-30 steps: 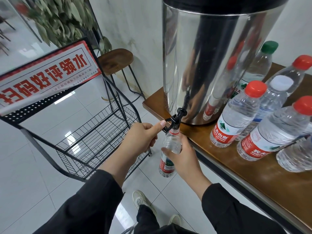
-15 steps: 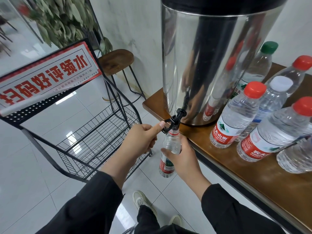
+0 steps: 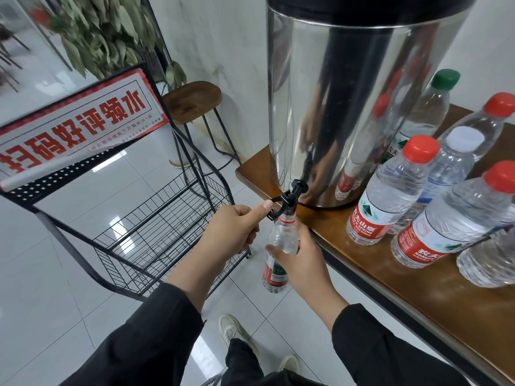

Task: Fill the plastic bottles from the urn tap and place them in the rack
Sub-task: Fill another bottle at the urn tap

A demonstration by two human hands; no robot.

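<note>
The person's right hand (image 3: 302, 263) is wrapped around an uncapped plastic bottle (image 3: 278, 254), holding it upright with its mouth right under the black tap (image 3: 289, 197) of the shiny urn (image 3: 348, 107). The left hand (image 3: 231, 232) has its fingers curled, thumb pressing the tap's lever. The urn stands at the left end of a wooden table (image 3: 418, 288), with capped bottles (image 3: 390, 196) grouped to its right. A black wire rack (image 3: 156, 235) stands on the floor to the left, just beside the hands.
</note>
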